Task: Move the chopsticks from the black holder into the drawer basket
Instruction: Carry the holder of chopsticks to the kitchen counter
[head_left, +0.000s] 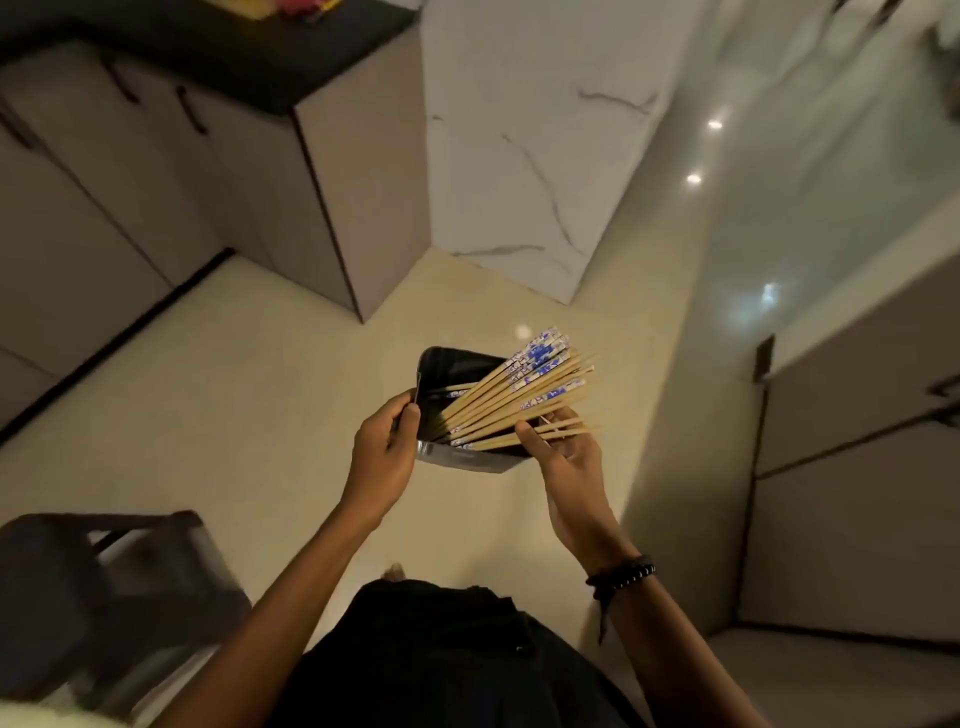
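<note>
Fingers of the left hand (384, 447) curl over the left rim of the black holder (457, 366). The right hand (566, 457) closes thumb and fingers round the chopsticks (506, 402), which fan from the holder toward centre right. Open floor (249, 395) surrounds them; cabinets (156, 208) stand upper left.

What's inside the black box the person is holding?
Wooden chopsticks with blue-patterned tops lean out of the black holder into the right hand. The left hand grips its rim. The sticks' lower tips and the holder's floor are covered.
</note>
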